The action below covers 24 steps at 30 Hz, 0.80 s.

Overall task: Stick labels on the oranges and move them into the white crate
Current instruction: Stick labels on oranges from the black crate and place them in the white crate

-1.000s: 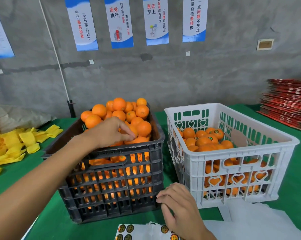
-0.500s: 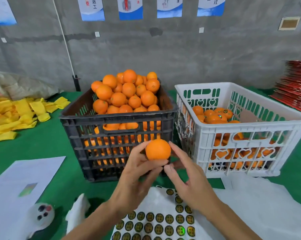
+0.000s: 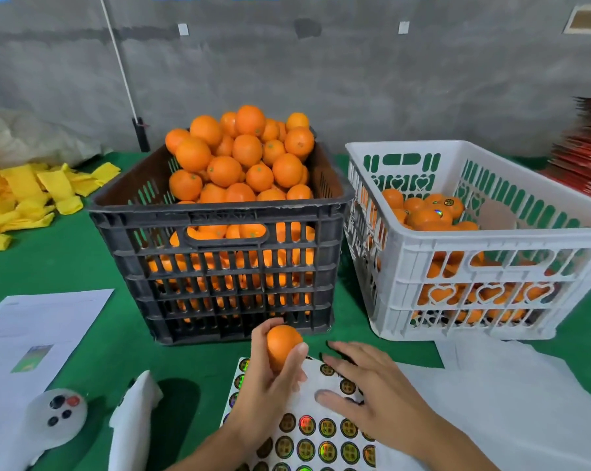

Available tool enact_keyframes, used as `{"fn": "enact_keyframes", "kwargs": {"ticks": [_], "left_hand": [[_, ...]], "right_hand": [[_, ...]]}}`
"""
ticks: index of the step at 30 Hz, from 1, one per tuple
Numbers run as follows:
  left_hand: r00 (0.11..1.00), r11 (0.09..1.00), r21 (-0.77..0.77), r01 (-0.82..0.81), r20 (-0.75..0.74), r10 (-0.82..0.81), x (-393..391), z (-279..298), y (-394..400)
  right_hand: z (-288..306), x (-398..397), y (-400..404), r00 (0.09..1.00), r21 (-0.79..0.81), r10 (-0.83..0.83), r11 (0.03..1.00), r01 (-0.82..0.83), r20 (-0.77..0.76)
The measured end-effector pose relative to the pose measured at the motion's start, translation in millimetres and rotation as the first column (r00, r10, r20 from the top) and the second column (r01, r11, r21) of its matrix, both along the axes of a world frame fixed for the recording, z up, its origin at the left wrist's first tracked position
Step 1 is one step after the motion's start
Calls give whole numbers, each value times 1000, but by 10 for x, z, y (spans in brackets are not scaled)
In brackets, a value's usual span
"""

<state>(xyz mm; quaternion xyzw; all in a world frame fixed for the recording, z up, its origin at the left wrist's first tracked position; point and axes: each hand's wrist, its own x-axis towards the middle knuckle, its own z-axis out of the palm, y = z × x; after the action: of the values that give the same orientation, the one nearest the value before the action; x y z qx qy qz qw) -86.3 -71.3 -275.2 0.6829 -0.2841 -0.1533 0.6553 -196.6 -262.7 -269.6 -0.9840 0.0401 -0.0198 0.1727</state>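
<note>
My left hand grips one orange just above the label sheet, in front of the black crate. That crate is heaped with unlabelled oranges. My right hand lies on the sheet with fingers spread flat over the round dark-and-gold stickers. The white crate stands to the right and holds several oranges, some bearing stickers.
Green cloth covers the table. Yellow foam sleeves lie at the far left, printed paper and a white round device at the near left. White sheets lie at the near right, red cartons at the far right.
My left hand took an orange from the black crate and brought it down over the label sheet. My right hand moved off the orange and settled flat on the stickers.
</note>
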Motion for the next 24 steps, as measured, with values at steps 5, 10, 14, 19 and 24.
{"fn": "enact_keyframes", "kwargs": {"ticks": [5, 10, 14, 19, 24], "left_hand": [[1000, 1000, -25, 14, -6, -14, 6, -15, -20], [1000, 999, -44, 1, -18, -1, 12, -55, -26], [999, 999, -40, -8, -41, 7, 19, -67, -45], [999, 1000, -11, 8, -40, -8, 40, -106, -40], [999, 1000, -9, 0, -32, 0, 41, -120, -39]], "right_hand": [[-6, 97, 77, 992, 44, -24, 999, 19, 128], [10, 140, 106, 980, 14, 15, 1000, -18, 196], [46, 151, 113, 970, 24, -26, 1000, 21, 241], [34, 106, 78, 995, 74, -18, 997, 10, 100], [6, 81, 109, 979, 189, -78, 981, 42, 186]]}}
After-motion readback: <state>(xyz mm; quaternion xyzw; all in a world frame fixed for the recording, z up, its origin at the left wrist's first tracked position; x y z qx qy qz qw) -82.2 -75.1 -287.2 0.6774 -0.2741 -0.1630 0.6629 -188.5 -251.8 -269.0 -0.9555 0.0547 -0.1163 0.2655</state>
